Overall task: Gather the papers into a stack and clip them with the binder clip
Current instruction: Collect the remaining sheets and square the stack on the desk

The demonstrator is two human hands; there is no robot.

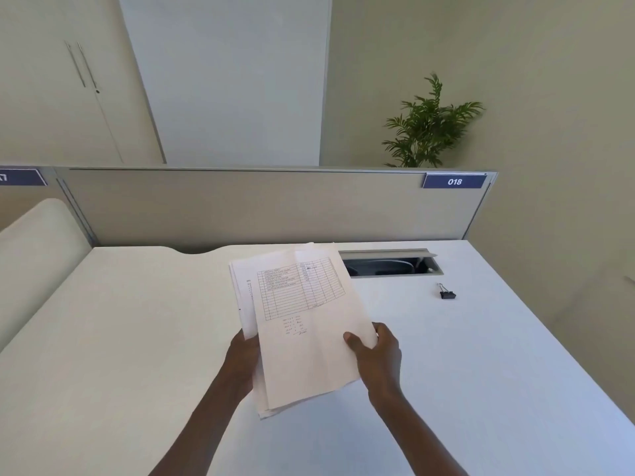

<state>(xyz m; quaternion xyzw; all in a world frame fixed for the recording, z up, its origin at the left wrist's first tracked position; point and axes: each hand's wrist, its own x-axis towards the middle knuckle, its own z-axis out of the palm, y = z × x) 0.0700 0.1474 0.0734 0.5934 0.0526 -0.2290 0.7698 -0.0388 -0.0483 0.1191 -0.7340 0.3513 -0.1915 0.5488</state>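
Note:
A stack of white papers (302, 324), its top sheet printed with a table, is held above the white desk (137, 338) in the middle of the view. The sheets are slightly fanned at the left and bottom edges. My left hand (242, 359) grips the stack's left edge, its fingers hidden behind the sheets. My right hand (376, 355) grips the right edge, thumb on top of the top sheet. A small black binder clip (446, 293) lies on the desk to the right, well apart from both hands.
An open cable hatch (391, 266) is set into the desk behind the papers. A grey partition (240, 207) with a blue "018" label (454, 181) closes the desk's far edge. A potted plant (429, 125) stands beyond it.

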